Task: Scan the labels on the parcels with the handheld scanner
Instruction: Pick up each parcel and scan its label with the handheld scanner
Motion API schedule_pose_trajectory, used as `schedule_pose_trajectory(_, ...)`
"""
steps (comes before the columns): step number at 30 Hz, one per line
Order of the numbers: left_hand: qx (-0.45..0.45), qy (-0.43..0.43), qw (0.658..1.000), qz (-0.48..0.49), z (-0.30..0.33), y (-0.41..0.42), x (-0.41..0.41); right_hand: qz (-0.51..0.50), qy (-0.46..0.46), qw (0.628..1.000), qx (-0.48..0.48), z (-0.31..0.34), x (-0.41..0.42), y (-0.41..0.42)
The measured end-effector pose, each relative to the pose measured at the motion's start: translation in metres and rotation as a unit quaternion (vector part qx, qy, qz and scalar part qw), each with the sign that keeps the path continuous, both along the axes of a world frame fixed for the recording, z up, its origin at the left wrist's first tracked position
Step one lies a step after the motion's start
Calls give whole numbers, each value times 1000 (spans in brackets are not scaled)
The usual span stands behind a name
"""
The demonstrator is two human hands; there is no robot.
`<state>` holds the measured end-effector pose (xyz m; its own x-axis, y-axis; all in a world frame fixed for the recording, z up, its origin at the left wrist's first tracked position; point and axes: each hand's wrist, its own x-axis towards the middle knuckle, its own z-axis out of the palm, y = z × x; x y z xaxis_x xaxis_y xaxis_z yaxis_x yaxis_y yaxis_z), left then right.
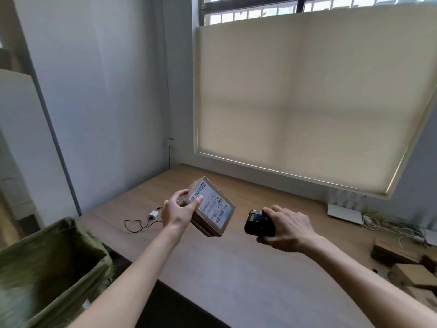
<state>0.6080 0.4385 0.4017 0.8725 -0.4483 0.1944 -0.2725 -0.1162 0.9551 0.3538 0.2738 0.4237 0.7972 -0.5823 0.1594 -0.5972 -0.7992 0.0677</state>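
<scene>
My left hand (178, 210) grips a small brown cardboard parcel (212, 217) above the wooden table (236, 268), tilted so its white shipping label (214, 204) faces up and toward me; my thumb lies across the label's left part. To the right, my right hand (287, 229) holds a black handheld scanner (259, 222), its small screen visible and its head turned toward the parcel. A gap of about a hand's width separates scanner and parcel.
A green fabric bin (47, 268) stands at the table's left front. A white charger with a black cable (146, 221) lies at the left. Several cardboard parcels (411, 273) sit at the right edge, behind them tangled cables (390, 228) and a white device (344, 213).
</scene>
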Motion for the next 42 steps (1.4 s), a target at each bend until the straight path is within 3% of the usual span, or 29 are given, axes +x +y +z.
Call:
schedule_pose_trajectory(8,1,1,1000,19,-2,47,43,25,-10,1000,9,2,54,35)
schedule_pose_trajectory(13,-13,37,998,42,-12,83,76,23,-65,985,159,-6,105,61)
schedule_pose_trajectory(18,-57,153,984,68,-27,120,122,95,-172,892,406,-24,189,95)
schedule_pose_trajectory(22,-78,226,968,83,-45,152,171,152,-204,826,503,-34,263,124)
schedule_pose_trajectory(29,-19,260,961,93,-79,230,260,222,-165,783,558,-71,402,156)
schedule_pose_trajectory(37,52,240,947,206,-128,323,347,294,-60,746,594,-128,560,218)
schedule_pose_trajectory(42,32,277,926,256,-170,372,370,313,-7,752,581,-170,618,272)
